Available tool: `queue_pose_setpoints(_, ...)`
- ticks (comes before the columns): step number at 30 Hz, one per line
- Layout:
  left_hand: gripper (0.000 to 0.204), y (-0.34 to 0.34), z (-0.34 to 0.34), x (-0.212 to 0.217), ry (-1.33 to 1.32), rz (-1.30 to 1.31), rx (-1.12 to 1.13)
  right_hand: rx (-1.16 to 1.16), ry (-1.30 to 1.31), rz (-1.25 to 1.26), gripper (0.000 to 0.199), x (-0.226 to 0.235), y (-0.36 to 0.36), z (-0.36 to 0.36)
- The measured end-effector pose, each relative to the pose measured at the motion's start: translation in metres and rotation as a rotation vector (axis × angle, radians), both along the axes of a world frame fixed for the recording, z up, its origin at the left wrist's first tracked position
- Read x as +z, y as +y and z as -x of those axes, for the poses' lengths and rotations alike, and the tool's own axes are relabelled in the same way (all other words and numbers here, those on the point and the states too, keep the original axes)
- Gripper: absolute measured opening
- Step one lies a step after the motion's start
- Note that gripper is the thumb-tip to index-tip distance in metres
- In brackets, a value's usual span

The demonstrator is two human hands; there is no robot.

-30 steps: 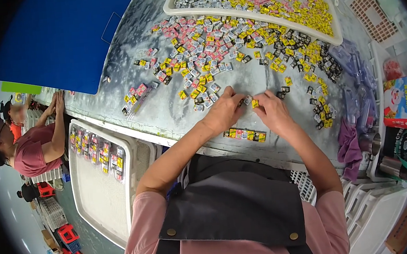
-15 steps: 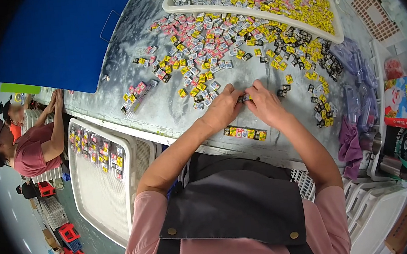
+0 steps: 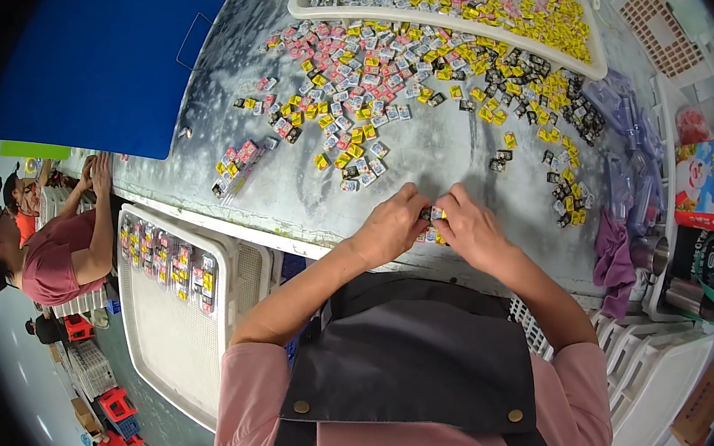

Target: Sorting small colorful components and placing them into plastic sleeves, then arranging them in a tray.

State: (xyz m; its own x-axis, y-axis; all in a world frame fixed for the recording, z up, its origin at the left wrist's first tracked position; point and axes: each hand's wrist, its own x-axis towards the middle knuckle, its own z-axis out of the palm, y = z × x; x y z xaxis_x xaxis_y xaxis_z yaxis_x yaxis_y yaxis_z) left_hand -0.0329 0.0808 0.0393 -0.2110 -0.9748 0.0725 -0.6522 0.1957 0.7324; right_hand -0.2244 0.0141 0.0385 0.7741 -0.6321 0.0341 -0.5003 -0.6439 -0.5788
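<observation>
Head camera: nearest me, a row of little blocks (image 3: 433,236) peeks out. My left hand (image 3: 392,230) and right hand (image 3: 470,228), curled nearly closed, pinch a short strip of blocks (image 3: 438,213) over the table (image 3: 307,189), long side left to right. Farther off lie loose blocks (image 3: 392,80), then a white tray (image 3: 595,66).

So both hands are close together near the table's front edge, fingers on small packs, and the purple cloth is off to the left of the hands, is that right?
Not quite: the head view shows the purple cloth to the right of the hands. The left hand and right hand are close together near the table's front edge, fingers on small packs.
</observation>
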Motion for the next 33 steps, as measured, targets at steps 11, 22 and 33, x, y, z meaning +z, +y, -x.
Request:
queue_pose_setpoints(11,0.035,0.019,0.002,0.000,0.018,0.028,0.001,0.023,-0.036,-0.105,0.023,0.016,0.015,0.004)
queue_pose_setpoints(22,0.035,0.024,0.009,-0.003,-0.055,0.142,-0.002,0.187,-0.164,0.317,0.038,-0.005,0.018,0.028)
queue_pose_setpoints(33,0.042,0.041,0.016,-0.001,-0.455,0.432,-0.076,-0.194,-0.241,-0.001,0.022,0.005,0.021,0.044)
